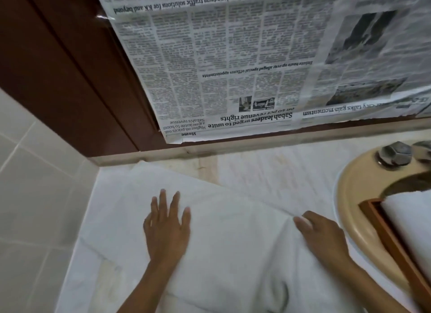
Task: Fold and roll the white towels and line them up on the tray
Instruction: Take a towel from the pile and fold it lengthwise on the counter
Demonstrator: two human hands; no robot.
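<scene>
A white towel [233, 238] lies spread flat on the pale counter, reaching back to the left corner. My left hand [166, 228] presses flat on its middle with straight, spread fingers. My right hand [320, 237] sits at the towel's right edge, its fingertips pinching a fold of cloth there. At the far right a wooden tray [387, 238] rests over the sink, and a white rolled towel [410, 219] lies in it, partly cut off by the frame.
A beige sink [356, 221] with a metal tap [394, 153] fills the right side. Newspaper [233, 56] covers the mirror behind the counter, framed in dark wood. White tiled wall stands on the left.
</scene>
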